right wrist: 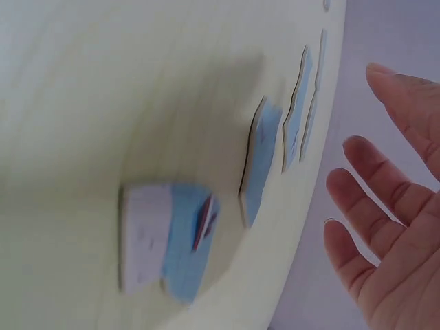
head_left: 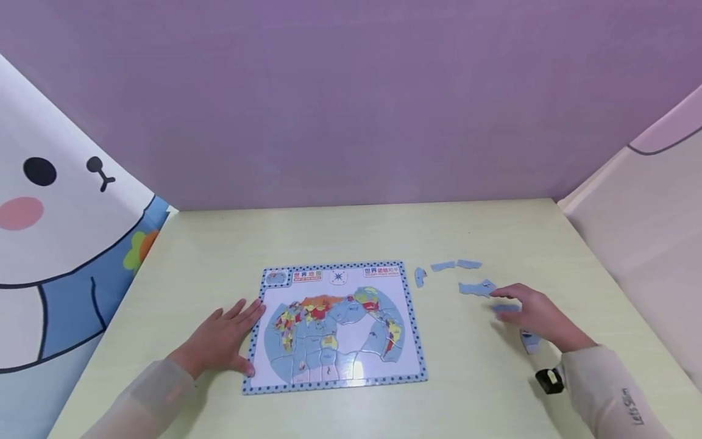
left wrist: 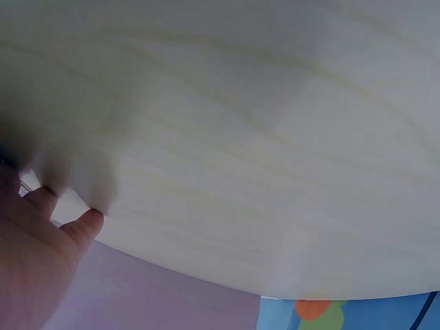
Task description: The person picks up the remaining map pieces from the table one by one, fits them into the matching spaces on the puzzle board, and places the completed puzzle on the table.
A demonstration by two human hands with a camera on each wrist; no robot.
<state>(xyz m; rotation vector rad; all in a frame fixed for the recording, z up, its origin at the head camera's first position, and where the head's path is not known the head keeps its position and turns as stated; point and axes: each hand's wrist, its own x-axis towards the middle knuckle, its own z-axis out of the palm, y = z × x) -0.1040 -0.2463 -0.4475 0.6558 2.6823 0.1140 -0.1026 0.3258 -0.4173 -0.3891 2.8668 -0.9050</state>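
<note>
A world-map jigsaw board (head_left: 418, 332) with a dotted blue border lies on the table, partly filled with map pieces around a white gap. My left hand (head_left: 222, 338) rests with spread fingers along its left edge; in the left wrist view only part of that hand (left wrist: 34, 254) shows. Over the loose pieces on the right hovers my right hand (head_left: 537, 314), its fingers loosely bent and holding nothing. Beneath it is a blue piece (head_left: 506, 308), partly covered. A wavy blue piece (head_left: 476, 288) lies by the fingertips. Near the wrist sits a piece with a ship picture (right wrist: 192, 234).
Two narrow blue strips (head_left: 456, 265) and a small blue piece (head_left: 420, 277) lie beyond the board's upper right corner. A purple wall panel (head_left: 351, 122) stands at the table's far edge, with a cartoon-printed cloth (head_left: 66, 244) on the left. A black device (head_left: 550, 381) is at the right wrist.
</note>
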